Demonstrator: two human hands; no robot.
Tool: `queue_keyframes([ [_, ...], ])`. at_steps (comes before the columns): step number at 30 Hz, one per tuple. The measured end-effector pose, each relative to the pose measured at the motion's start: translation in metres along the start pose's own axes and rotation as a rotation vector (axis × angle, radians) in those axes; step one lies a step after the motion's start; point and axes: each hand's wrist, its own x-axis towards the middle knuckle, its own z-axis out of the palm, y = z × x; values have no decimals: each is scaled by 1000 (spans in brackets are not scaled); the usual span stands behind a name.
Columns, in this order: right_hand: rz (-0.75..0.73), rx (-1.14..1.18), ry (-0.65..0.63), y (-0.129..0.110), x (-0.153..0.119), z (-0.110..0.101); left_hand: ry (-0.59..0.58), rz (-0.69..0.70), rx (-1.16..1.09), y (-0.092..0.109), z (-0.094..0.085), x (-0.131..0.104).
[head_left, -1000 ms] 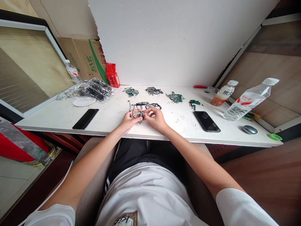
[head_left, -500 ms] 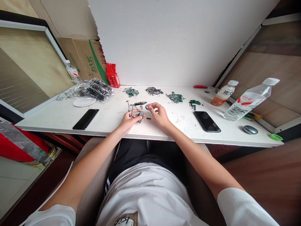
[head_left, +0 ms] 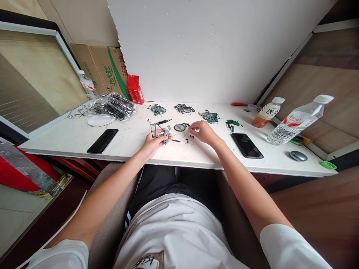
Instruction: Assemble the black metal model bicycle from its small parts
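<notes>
One small bicycle frame (head_left: pixel 153 125), thin and dark, sits in the left hand (head_left: pixel 153 143), the fingers curled under it and the thumb pressed near a grey oval piece (head_left: pixel 166 136) at its near end. It is held just above the near part of the white surface (head_left: pixel 131 145), a little left of the person's middle.

The right hand (head_left: pixel 204 131) is apart from the left, its thumb and forefinger drawn together beside a spoked wheel (head_left: pixel 180 127) lying flat — whether anything is pinched there, I cannot tell from here. Between the two hands lie a short black rod (head_left: pixel 176 141) and a couple of tiny black parts (head_left: pixel 187 140).

Farther back I see a row of tangled parts: a green cluster (head_left: pixel 157 109), a black cluster (head_left: pixel 184 108) and a second green cluster (head_left: pixel 211 116), with some loose green pieces (head_left: pixel 232 123) to the right of them. A phone (head_left: pixel 102 141) rests on either side of the work, and a clear bag (head_left: pixel 116 106) full of dark parts sits at the back left — near a red box (head_left: pixel 135 94).
</notes>
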Motion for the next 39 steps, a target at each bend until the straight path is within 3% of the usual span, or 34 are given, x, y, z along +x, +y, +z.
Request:
queue_keyframes([
  [6, 70, 57, -156, -10, -2, -11, 41, -14, -30, 19, -9, 5],
  [14, 67, -8, -74, 2, -3, -11, 165, 50, -65, 40, -31, 15],
  [20, 75, -60, 64, 15, 0, -9, 186, 70, -51, 38, -41, 21],
  [25, 23, -55, 81, 19, 1, -1, 200, 86, -38, 32, -51, 26],
  [31, 28, -65, 36, 25, -1, 15, 126, 111, 33, 28, -49, 21],
  [39, 49, -20, 96, 29, -1, 24, -18, 97, 268, 25, -45, 12],
])
